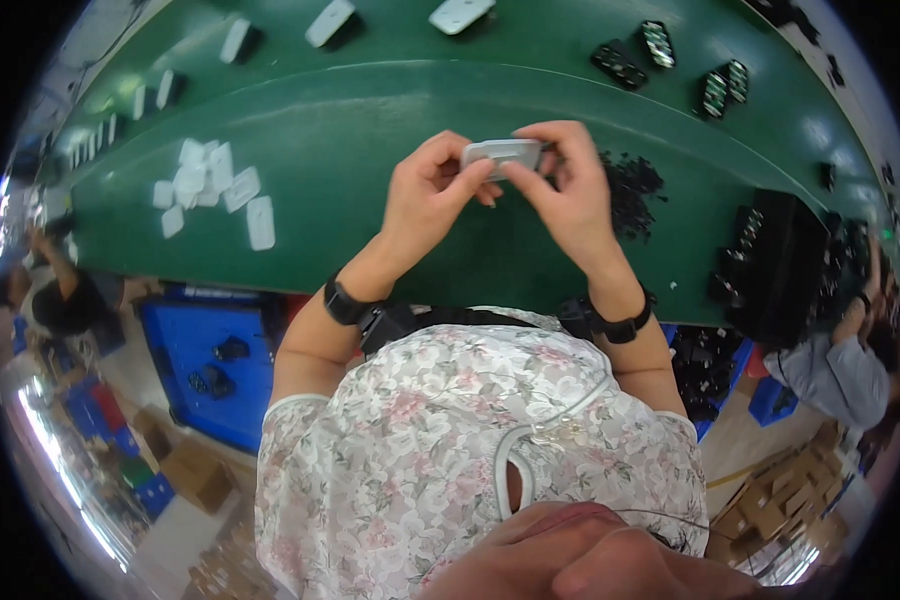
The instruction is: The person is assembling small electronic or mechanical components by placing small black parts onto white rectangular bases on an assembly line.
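Note:
Between my two hands, above the green work surface, is a small light-grey plastic housing [503,151]. My left hand [435,185] grips its left end, thumb along the near side. My right hand [568,178] closes on the right end, the thumb pressed on its near face. Fingers partly hide the housing, and its underside cannot be seen. Just right of my right hand lies a heap of small black parts [632,192]. To the left of my left hand, loose white plastic covers [206,175] lie in a scattered pile.
White-topped housings [331,22] stand along the table's far side. Black housings with green circuit boards [658,44] lie at far right, near a black box [782,262]. A blue bin [210,360] sits below the table's left edge. Other people [840,370] work at both sides.

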Available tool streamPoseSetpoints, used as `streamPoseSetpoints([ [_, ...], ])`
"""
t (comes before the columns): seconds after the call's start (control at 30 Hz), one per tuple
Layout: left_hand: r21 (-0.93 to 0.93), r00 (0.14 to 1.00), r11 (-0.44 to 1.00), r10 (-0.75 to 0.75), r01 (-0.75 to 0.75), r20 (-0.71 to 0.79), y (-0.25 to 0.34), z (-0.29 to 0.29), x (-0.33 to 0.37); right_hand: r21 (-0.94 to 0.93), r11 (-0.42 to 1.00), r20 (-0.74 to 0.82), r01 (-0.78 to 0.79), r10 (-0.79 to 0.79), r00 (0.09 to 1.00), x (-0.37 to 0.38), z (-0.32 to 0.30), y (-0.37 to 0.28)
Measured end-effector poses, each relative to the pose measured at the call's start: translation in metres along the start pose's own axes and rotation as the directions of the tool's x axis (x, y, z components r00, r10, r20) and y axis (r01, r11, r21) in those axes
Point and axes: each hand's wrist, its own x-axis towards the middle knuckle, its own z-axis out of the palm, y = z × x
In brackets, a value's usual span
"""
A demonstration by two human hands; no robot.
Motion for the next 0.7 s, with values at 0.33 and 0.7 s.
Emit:
streamPoseSetpoints([
  [0.33,0.185,0.992,0.982,-0.068,0.048,0.102,0.000,-0.014,0.003,-0.008,0.984,0.060,-0.177,0.178,0.982,0.005,0.005,-0.008],
  [0.7,0.296,0.982,0.938,-0.158,0.182,-0.101,-0.024,-0.081,0.025,-0.731,0.673,-0.172,0.118,-0.348,0.921,0.067,-0.055,0.027],
])
